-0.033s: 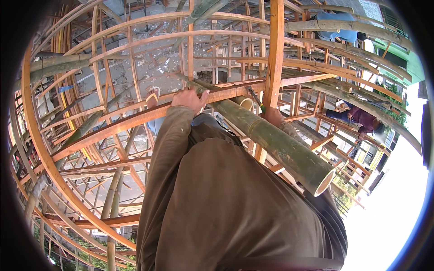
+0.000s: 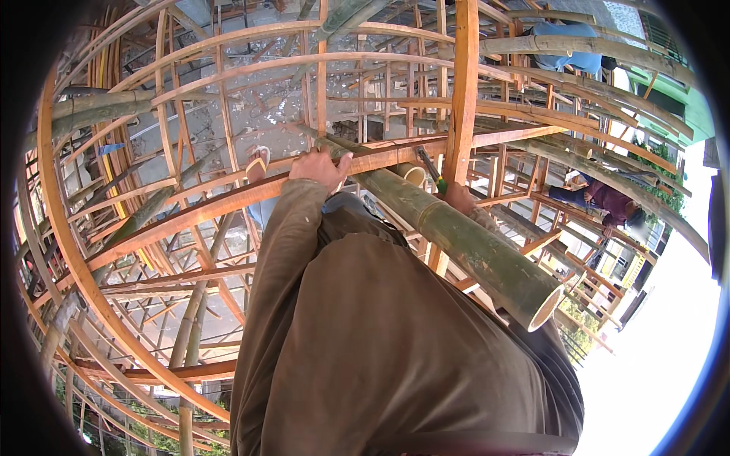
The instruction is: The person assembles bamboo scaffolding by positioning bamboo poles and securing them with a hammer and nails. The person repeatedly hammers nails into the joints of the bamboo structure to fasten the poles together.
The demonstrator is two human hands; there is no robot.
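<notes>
high on a bamboo frame, the left hand clamps around an orange-brown rail; the right hand closes on a green-handled tool beside a thick green bamboo pole; a firm rail grip steadies any tool work

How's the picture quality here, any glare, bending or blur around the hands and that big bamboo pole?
Head view: fisheye bends the orange scaffold poles into arcs toward the dark rim; the lower right corner is blown out white; the left hand and thick green bamboo pole are sharp and sunlit; the right hand sits partly hidden behind the pole.
</notes>
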